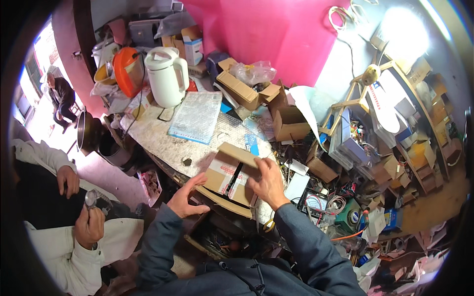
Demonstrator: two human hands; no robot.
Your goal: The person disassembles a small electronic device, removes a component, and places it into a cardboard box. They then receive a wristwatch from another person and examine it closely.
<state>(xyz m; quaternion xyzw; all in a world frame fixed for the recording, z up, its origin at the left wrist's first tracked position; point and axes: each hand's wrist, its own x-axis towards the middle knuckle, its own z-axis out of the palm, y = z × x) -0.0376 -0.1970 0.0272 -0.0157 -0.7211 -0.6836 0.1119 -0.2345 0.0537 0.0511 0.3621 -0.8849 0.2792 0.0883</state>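
Observation:
A small cardboard box [220, 168] lies at the near edge of the worktable, its far and near flaps folded outward. Printed tape runs across its top panels, and a dark gap shows between them. Bent over the right side of the box, my right hand [269, 183] has its fingers and thumb on the cardboard there. My left hand [185, 201] is open beside the box's left edge, thumb and fingers spread; whether the fingertips touch the box I cannot tell.
Behind the box are a printed sheet [196, 118], a white jug-shaped appliance [164, 81] and an opened carton [239, 91]. Cluttered parts and cables [335, 204] crowd the right. A person at left holds a small round clear-ended object [91, 198]; another person [61, 98] sits outside.

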